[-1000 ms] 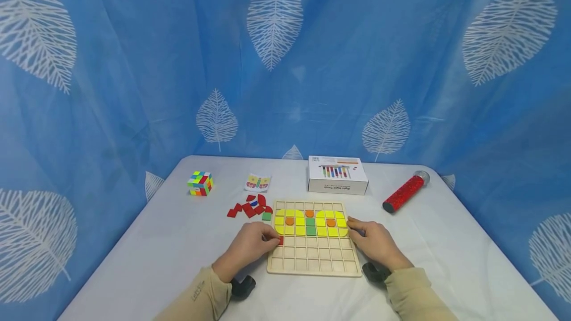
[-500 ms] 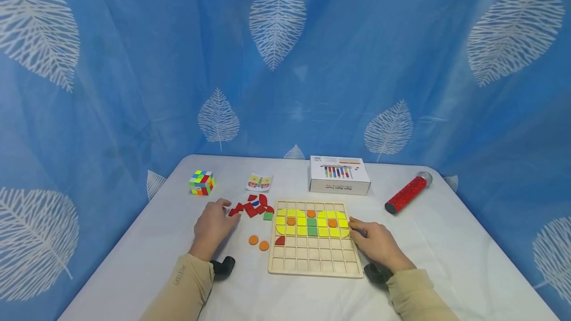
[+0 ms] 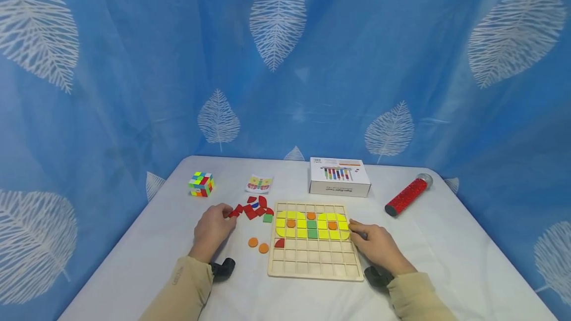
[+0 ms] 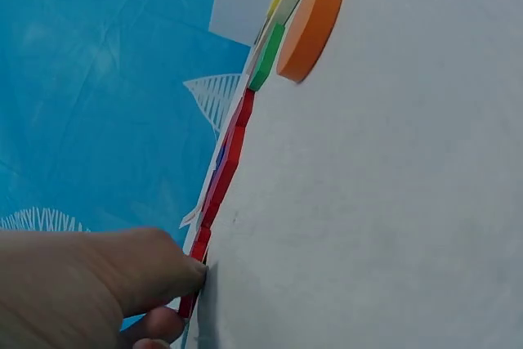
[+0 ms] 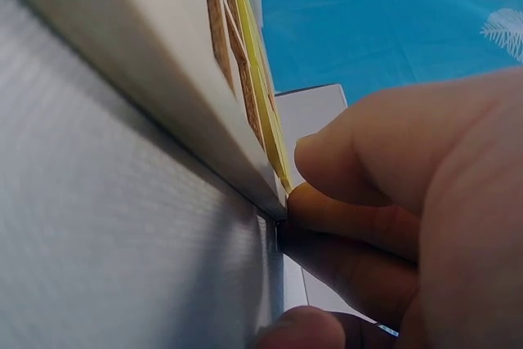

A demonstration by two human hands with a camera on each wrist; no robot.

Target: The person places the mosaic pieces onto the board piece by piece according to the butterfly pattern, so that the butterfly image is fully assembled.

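Observation:
My left hand (image 3: 211, 229) is at the left end of a loose group of red tiles (image 3: 251, 212), and its thumb and fingers pinch a red tile (image 4: 189, 303) low on the cloth. A wooden grid board (image 3: 308, 267) lies to the right. Yellow tiles (image 3: 291, 233), green squares (image 3: 312, 229) and orange discs (image 3: 311, 216) fill part of its upper rows. Below the yellow ones, a red quarter-circle tile (image 3: 279, 243) sits in a left-hand cell. With extended fingers, my right hand (image 3: 376, 246) touches the board's right edge; the right wrist view has its fingertips against the rim.
Two loose orange discs (image 3: 258, 245) lie left of the board, and a green square (image 3: 267, 218) is beside the red tiles. Behind stand a puzzle cube (image 3: 201, 184), a pattern card (image 3: 258, 184) and a white box (image 3: 340, 177). A red glittery tube (image 3: 407, 196) lies at right.
My left hand has let go of the red quarter-circle tile in the board and moved left to the loose red tiles, pinching one there. My right hand has stayed at the board's edge.

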